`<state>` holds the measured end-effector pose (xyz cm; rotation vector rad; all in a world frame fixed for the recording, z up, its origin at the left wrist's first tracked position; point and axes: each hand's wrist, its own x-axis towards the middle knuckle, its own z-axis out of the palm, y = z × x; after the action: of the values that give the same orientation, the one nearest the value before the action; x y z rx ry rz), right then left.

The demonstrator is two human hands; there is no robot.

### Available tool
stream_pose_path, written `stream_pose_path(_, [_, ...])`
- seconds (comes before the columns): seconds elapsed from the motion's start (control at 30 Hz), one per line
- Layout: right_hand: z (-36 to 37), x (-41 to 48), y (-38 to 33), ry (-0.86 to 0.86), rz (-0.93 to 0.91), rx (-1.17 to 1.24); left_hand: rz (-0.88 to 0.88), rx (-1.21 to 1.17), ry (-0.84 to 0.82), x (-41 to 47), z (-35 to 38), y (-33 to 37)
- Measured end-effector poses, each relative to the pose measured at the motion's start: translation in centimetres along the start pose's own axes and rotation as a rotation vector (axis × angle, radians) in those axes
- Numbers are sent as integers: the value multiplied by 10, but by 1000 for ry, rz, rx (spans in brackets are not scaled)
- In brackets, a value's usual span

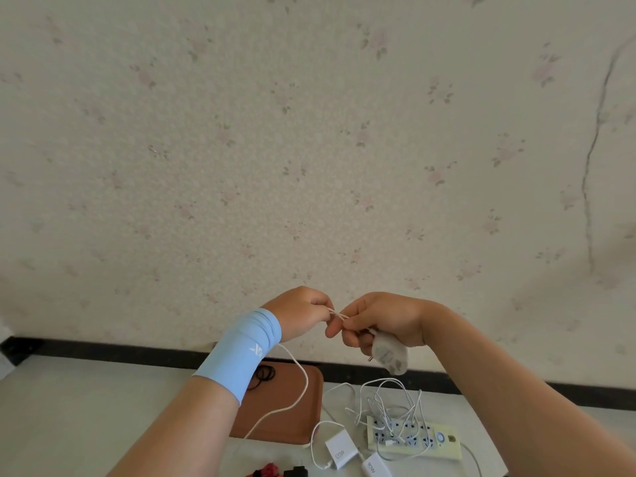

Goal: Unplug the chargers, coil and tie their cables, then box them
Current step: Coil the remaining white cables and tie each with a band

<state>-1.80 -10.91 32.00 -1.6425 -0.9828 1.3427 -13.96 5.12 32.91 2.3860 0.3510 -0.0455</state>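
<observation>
**Q:** Head view, item one: what do you hold?

**A:** My left hand (303,313), blue fabric sleeve (241,352) on the wrist, is closed, pinching a thin white charger cable (299,383). My right hand (382,321) is closed too: fingertips pinch the same cable where it crosses the gap between my hands, while the palm holds a grey rounded charger plug (390,356), one pin showing. Both are raised above the floor, in front of the wallpapered wall.

**Q:** Where does the cable run?

**A:** Down from the left hand, across the brown rounded tray (292,418) near the black skirting, then out of sight behind my forearm.

**Q:** Item two: remaining stock?

**A:** Two white square charger bricks (339,449) lie just beside the tray's right edge. A pale power strip (413,438) is to their right, with loose white cables (389,397) tangled over it. Black hair-tie loops (265,375) rest at the tray's far edge.

**Q:** Handling note for this step?

**A:** I judge I am starting the coil. Keep loops even, let the slack feed freely, avoid sharp kinks at the plug, then bind with a black loop.
</observation>
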Motion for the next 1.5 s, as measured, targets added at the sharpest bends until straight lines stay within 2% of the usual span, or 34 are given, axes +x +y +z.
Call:
stream_pose_path(0.1, [2, 0, -3, -8, 1, 26, 14, -73, -21, -3, -7, -1])
stream_pose_path(0.2, [-1, 1, -1, 78, 1, 37, -21, -86, -80, -5, -14, -5])
stream_pose_path(0.3, [-6, 4, 1, 399, -26, -47, -167, -172, -74, -4, -19, -15])
stream_pose_path(0.37, [-8, 6, 2, 662, -32, -77, -262, -189, 56, 0, -23, -24])
stream_pose_path(0.43, [-8, 7, 2, 802, -24, -51, -312, -308, 178, 4, -27, -32])
stream_pose_path(0.47, [-7, 7, 2, 810, -21, -47, -320, -479, 209, 6, -28, -33])
stream_pose_path(0.53, [-3, 8, 0, 759, -19, -66, -320, -886, 259, 8, -26, -31])
stream_pose_path(0.63, [10, 13, -3, 658, -51, -41, -302, -1193, 283, 10, -19, -25])
stream_pose_path(0.8, [27, 12, -11, 425, -97, 18, -229, -1336, 138, 8, -11, -10])
stream_pose_path(0.93, [45, 5, -16, 185, -67, -200, -152, -1388, 67, 9, -2, 3])
stream_pose_path(1.17, [55, 0, -17, 79, -99, -280, -124, -1646, -101, 9, 2, 12])
stream_pose_path(1.23, [53, 0, -17, 61, -80, -248, -156, -1597, -82, 8, -5, 10])
stream_pose_path(1.27, [51, 1, -17, 69, -50, -255, -168, -1477, -7, 8, -10, 7])
stream_pose_path(1.37, [40, 0, -15, 103, 33, -326, -177, -759, 388, 7, -25, -7])
stream_pose_path(1.4, [37, 0, -16, 102, 45, -312, -190, -636, 468, 8, -27, -12])
stream_pose_path(1.5, [31, -2, -17, 65, 48, -244, -151, -606, 540, 8, -28, -19])
